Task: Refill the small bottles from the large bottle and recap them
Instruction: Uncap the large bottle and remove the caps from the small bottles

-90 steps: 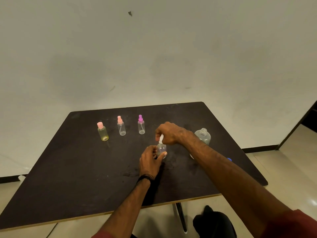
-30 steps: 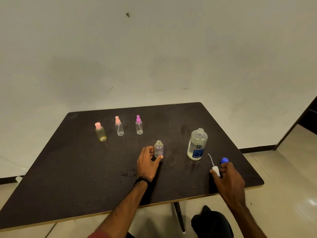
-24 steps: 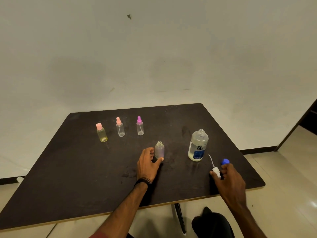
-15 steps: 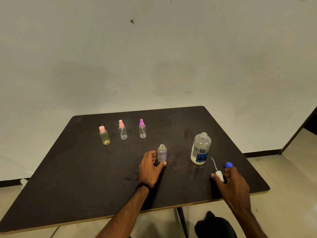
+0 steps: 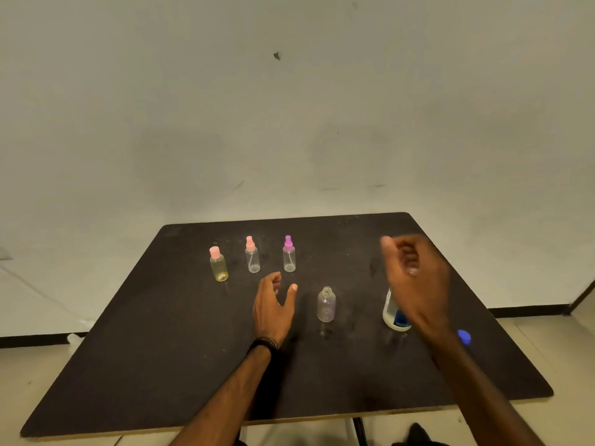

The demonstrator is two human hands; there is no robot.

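My right hand (image 5: 415, 278) is raised above the table, blurred, its fingers loosely curled around nothing that I can make out; it hangs in front of the large bottle (image 5: 394, 312), hiding the neck and upper body, so only the lower part with its blue label shows below my wrist. Whether my fingers touch the bottle I cannot tell. Just behind my right forearm, near the table's right edge, lies a blue cap (image 5: 464, 337).

My left hand (image 5: 273, 305) rests low over the dark table (image 5: 161, 365) with thumb and fingers spread apart and relaxed, holding nothing. A black band (image 5: 263, 343) circles that wrist. The uncapped small bottle (image 5: 326, 304) stands upright just to the right of my left thumb, apart from it, its threaded neck bare; it sits between my two hands, nearer the left one, and looks clear and nearly empty.

Farther back, beyond my left fingertips, three capped small bottles stand in a row: a yellowish bottle with a pink flat cap (image 5: 219, 264) at the left, a clear bottle with a peach spray top (image 5: 252, 255) in the middle, and a clear bottle with a purple spray top (image 5: 288, 254) at the right. Behind the table rises a plain pale wall (image 5: 289, 123).
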